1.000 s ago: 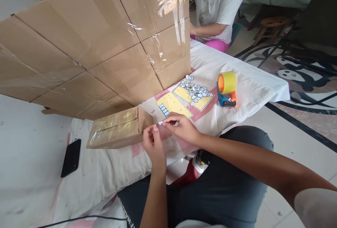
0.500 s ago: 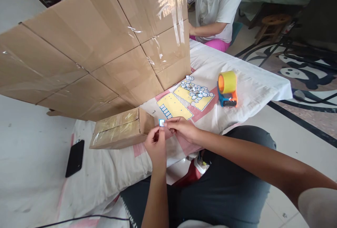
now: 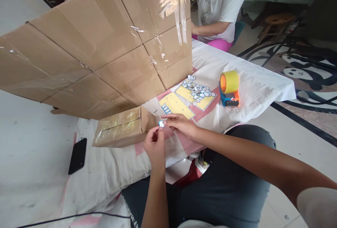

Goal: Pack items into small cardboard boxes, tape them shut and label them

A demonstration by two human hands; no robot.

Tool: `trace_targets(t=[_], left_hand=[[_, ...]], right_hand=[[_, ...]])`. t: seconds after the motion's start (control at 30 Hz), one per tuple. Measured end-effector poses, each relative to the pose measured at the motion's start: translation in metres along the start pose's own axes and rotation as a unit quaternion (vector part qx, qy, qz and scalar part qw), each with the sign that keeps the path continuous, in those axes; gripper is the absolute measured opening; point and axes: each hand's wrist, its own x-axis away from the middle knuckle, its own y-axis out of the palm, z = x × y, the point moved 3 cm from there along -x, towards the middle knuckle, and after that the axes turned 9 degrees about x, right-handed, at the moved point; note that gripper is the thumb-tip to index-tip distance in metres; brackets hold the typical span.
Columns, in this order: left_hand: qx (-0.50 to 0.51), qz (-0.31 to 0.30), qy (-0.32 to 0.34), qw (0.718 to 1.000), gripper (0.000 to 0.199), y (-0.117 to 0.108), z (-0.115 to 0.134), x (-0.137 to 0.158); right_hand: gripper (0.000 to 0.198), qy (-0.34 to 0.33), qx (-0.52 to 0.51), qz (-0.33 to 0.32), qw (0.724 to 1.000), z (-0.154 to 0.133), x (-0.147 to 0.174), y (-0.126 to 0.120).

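My left hand (image 3: pixel 154 143) is closed, pinching a small white paper piece with a blue edge (image 3: pixel 161 124) between thumb and fingertips. From the other side, the fingers of my right hand (image 3: pixel 182 126) meet the same piece, and its forefinger stretches out above it. Just beyond my hands lies a yellow sheet with a wavy blue outline (image 3: pixel 179 105), bearing a row of small blue-and-white pieces at its left end. A second yellow sheet (image 3: pixel 207 104) beside it is partly covered by a loose pile of similar white pieces (image 3: pixel 196 89).
A tall cardboard panel (image 3: pixel 118 41) stands along the far side, with a taped cardboard box (image 3: pixel 118 129) before it. A tape dispenser (image 3: pixel 230 89) sits to the right, and a black phone (image 3: pixel 78 156) lies left. Another person (image 3: pixel 218 13) sits beyond the panel. A cable (image 3: pixel 79 215) runs at lower left.
My right forefinger has lifted away from the paper piece and straightened. The piece looks more tilted between my hands. The whole view has shifted slightly.
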Motion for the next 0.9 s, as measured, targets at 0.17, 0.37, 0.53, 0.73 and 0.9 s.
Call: trace_targets(t=[0.17, 0.37, 0.53, 0.73, 0.9], left_hand=[[-0.021, -0.006, -0.015, 1.000, 0.021, -0.004, 0.001, -0.002], [-0.032, 0.029, -0.027, 0.999, 0.025, -0.013, 0.010, 0.002], [-0.078, 0.166, 0.066, 0.981, 0.026, -0.047, 0.028, -0.008], [-0.256, 0.193, 0.288, 0.902, 0.034, -0.077, 0.025, -0.035], [-0.297, 0.172, 0.312, 0.886, 0.046, -0.048, 0.012, -0.033]], right_hand=[[0.018, -0.050, 0.041, 0.007, 0.998, -0.005, -0.008, -0.002], [0.015, -0.041, 0.029, 0.002, 0.999, -0.003, -0.020, 0.005], [0.017, 0.039, -0.036, -0.008, 0.999, 0.016, -0.039, 0.016], [0.012, 0.098, -0.045, -0.038, 0.993, 0.042, -0.059, 0.028], [0.012, 0.098, -0.050, -0.061, 0.992, 0.044, -0.065, 0.032]])
